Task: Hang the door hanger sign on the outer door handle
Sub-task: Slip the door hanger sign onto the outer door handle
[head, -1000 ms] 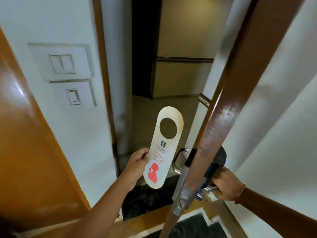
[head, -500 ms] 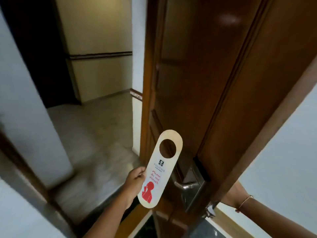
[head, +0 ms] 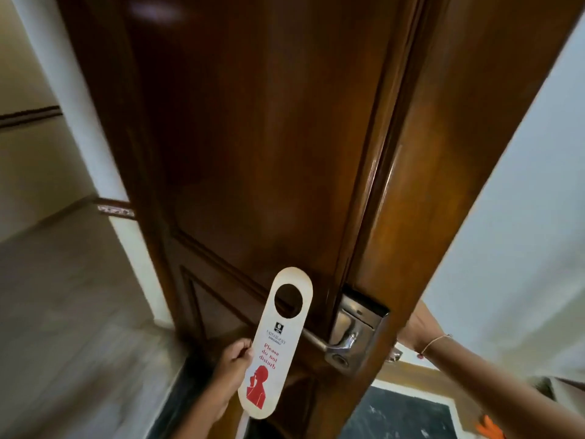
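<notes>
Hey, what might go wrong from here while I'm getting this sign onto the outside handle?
1. The left hand pinches the white oblong do-not-disturb door hanger sign only at its lower edge, so the round hole up top may wobble and miss the silver metal lever handle.
2. The sign already covers the lever's tip, so lining up may be partly blind.
3. The right hand steadies the brown wooden door from behind; if it swings, the handle shifts.

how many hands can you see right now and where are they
2. The left hand grips the door hanger sign by its edge, just left of the outer door handle. The right hand is mostly hidden behind the door edge; only its back and wrist show.
</notes>
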